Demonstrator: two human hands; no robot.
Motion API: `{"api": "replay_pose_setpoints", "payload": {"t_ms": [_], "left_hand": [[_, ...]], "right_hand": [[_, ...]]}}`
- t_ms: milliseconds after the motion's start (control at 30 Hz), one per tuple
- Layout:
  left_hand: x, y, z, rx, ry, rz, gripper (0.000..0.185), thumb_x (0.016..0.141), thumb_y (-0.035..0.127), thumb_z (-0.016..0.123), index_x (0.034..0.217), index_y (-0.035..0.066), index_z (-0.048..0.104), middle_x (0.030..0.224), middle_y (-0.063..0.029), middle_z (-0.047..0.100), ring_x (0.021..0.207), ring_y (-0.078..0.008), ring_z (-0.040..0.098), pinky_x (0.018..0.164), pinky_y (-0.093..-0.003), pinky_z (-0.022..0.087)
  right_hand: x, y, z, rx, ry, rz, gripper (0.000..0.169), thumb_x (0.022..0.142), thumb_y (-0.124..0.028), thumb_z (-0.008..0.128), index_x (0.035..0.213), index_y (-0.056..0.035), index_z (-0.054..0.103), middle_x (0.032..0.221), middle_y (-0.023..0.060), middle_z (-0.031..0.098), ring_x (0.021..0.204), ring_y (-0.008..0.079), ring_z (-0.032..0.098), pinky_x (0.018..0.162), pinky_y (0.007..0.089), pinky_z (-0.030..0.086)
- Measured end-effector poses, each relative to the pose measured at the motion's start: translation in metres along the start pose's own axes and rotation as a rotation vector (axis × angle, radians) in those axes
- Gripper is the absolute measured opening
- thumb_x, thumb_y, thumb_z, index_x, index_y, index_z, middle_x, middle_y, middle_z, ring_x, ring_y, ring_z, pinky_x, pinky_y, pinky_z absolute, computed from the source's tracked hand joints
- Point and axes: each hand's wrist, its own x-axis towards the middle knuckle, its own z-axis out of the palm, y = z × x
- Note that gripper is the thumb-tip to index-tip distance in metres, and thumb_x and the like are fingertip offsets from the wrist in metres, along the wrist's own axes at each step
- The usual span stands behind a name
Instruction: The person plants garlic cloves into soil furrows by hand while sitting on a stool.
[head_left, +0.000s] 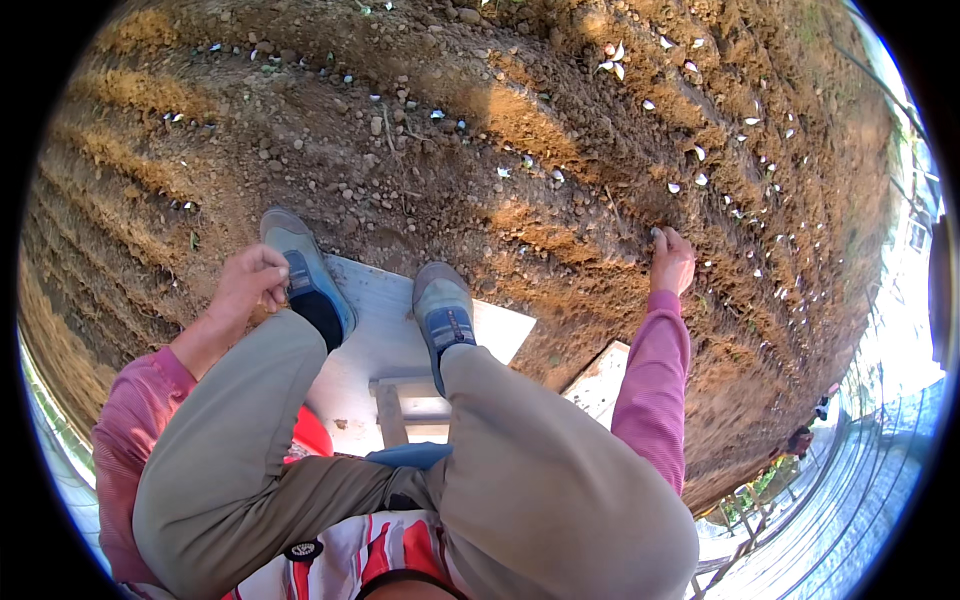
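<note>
My right hand (673, 264) reaches out to the right, low over a soil furrow (637, 202). Its thumb and fingertips pinch a small pale piece (655, 233), which looks like a garlic clove. Close by, garlic cloves (673, 188) lie spaced along the soil, with more in rows beyond. My left hand (251, 281) is held beside my left shoe (296, 259), fingers curled inward. Whether anything is inside that curl is hidden.
Both shoes rest on a pale board (375, 292). Part of a wooden stool (390, 412) shows between my legs, beside a red object (311, 433) mostly hidden by my thigh. A second board (600, 382) lies right. Plastic sheeting (870, 480) curves along the far right.
</note>
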Motion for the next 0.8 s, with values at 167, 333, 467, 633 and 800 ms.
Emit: {"api": "replay_pose_setpoints", "payload": {"t_ms": [167,333,467,633,800], "left_hand": [[0.003,-0.001,0.0,-0.016,-0.012,0.025,0.005,0.089,0.008,0.058,0.092,0.004,0.058,0.076,-0.0029,0.06,0.06,-0.0091,0.058,0.049,-0.0219,0.046],[0.004,-0.001,-0.006,-0.032,0.022,0.02,0.004,0.089,0.006,0.058,0.093,0.004,0.058,0.074,-0.0026,0.06,0.06,-0.0087,0.058,0.048,-0.0218,0.046],[0.003,-0.003,-0.008,-0.031,0.015,0.001,0.004,0.089,0.007,0.058,0.092,0.004,0.058,0.073,-0.0021,0.059,0.061,-0.0086,0.057,0.049,-0.0221,0.046],[-0.001,-0.003,-0.01,0.006,0.026,0.019,0.005,0.089,0.009,0.058,0.091,0.004,0.059,0.073,-0.0023,0.059,0.061,-0.0094,0.057,0.051,-0.0225,0.045],[-0.001,0.001,-0.005,-0.013,0.017,0.015,0.006,0.089,0.009,0.058,0.092,0.004,0.059,0.073,-0.0026,0.059,0.061,-0.0095,0.057,0.05,-0.0225,0.045]], "right_hand": [[0.009,-0.012,0.005,-0.091,-0.173,0.06,0.027,0.086,-0.033,0.067,0.107,-0.0171,0.071,0.101,0.0127,0.068,0.097,0.0299,0.065,0.082,0.043,0.05],[0.011,-0.004,0.004,-0.187,-0.233,-0.073,0.025,0.084,-0.03,0.067,0.104,-0.0157,0.071,0.1,0.0156,0.069,0.094,0.0327,0.066,0.081,0.0449,0.05],[0.014,0.007,-0.006,0.522,-0.19,-0.05,0.028,0.083,-0.029,0.072,0.101,-0.0082,0.073,0.096,0.0126,0.073,0.083,0.0222,0.069,0.075,0.0377,0.054],[-0.011,-0.07,-0.024,0.743,-0.303,-0.077,0.019,0.086,-0.02,0.07,0.103,-0.0129,0.074,0.1,0.0077,0.072,0.083,0.0159,0.067,0.078,0.0333,0.056],[-0.016,-0.122,-0.017,0.386,-0.157,-0.391,0.012,0.084,-0.017,0.069,0.094,-0.0103,0.074,0.093,0.0111,0.07,0.084,0.0247,0.066,0.077,0.0382,0.053]]}}
